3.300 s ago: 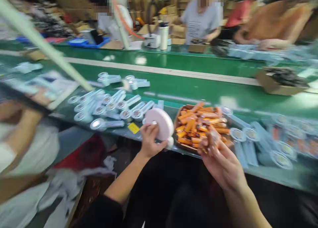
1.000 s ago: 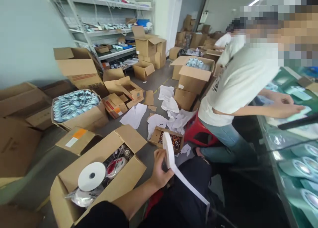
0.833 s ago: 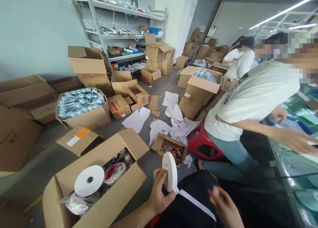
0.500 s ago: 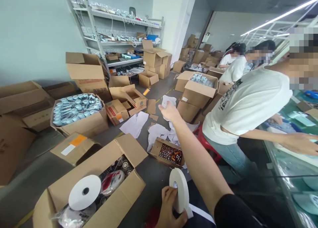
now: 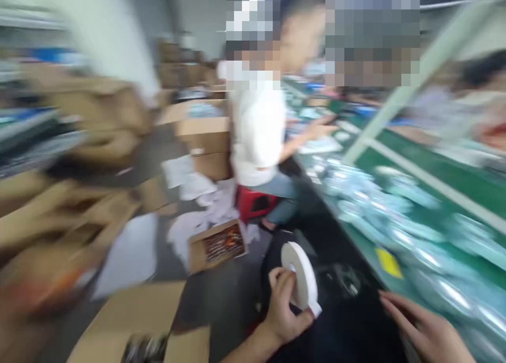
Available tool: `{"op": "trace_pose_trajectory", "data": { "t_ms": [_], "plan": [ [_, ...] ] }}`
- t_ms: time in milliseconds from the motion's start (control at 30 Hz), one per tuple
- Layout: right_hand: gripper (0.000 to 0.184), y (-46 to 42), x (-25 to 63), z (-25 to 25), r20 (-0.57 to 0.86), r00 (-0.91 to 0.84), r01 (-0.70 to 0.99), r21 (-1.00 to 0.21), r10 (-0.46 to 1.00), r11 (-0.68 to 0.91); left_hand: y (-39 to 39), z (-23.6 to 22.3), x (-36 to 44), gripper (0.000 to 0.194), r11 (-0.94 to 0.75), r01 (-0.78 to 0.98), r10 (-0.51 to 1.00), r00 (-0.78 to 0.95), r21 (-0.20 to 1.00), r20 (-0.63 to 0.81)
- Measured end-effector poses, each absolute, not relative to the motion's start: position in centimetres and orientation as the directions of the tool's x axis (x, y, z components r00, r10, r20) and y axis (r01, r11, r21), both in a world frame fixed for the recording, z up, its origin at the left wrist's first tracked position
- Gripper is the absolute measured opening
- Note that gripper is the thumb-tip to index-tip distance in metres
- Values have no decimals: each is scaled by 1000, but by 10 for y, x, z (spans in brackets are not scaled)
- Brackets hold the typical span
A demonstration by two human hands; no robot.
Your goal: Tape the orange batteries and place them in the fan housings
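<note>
My left hand (image 5: 286, 307) is closed around a roll of white tape (image 5: 306, 276), with fingers in its centre hole and the thumb at the loose end by the lower edge. The roll stands on edge above my dark-clothed lap. My right hand (image 5: 430, 326) is low on the right, close to the edge of the green workbench (image 5: 367, 263). Its fingers stretch forward, slightly apart, and nothing shows in them. Blurred, clear-wrapped pale items (image 5: 399, 231) lie on the bench beyond it.
A co-worker in a white shirt (image 5: 256, 131) sits on a red stool (image 5: 255, 202) ahead. On the floor are a small carton of orange-and-dark parts (image 5: 197, 252), white paper sheets (image 5: 132, 252) and an open cardboard box (image 5: 130, 313). A yellow label (image 5: 388, 263) lies on the bench.
The view has swung right toward the bench and is blurred. My right hand, stretched far forward over the floor before, is now drawn back by the bench edge. My left hand keeps the tape roll.
</note>
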State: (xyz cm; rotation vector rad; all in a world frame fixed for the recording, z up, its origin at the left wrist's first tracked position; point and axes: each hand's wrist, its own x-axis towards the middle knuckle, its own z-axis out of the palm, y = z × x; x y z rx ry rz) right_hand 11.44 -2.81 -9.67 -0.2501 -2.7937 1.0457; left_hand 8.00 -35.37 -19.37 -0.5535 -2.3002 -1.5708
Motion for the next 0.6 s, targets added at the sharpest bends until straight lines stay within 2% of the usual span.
{"op": "trace_pose_trajectory", "data": {
  "t_ms": [133,233,333,433,533,600],
  "plan": [
    [34,-20,182,-27,258,-826,275,-592,502,758,-294,-178,27,62,98,747,441,-625,657,645],
    [34,30,214,2,359,-623,529,-461,695,712,-221,-164,-14,59,-130,801,581,-416,585,699],
    [29,58,256,10,359,-481,701,-391,800,597,-174,-148,-17,58,-288,809,623,-248,513,742],
    [28,72,265,13,297,-564,703,-317,771,637,-148,-133,-4,58,-365,820,593,-159,440,789],
    [31,91,236,16,234,-747,584,-216,622,782,-124,-120,6,56,-379,837,588,-111,394,801],
    [37,104,209,17,135,-827,529,-140,545,837,-108,-113,11,55,-378,848,595,-86,372,799]
  ]
}}
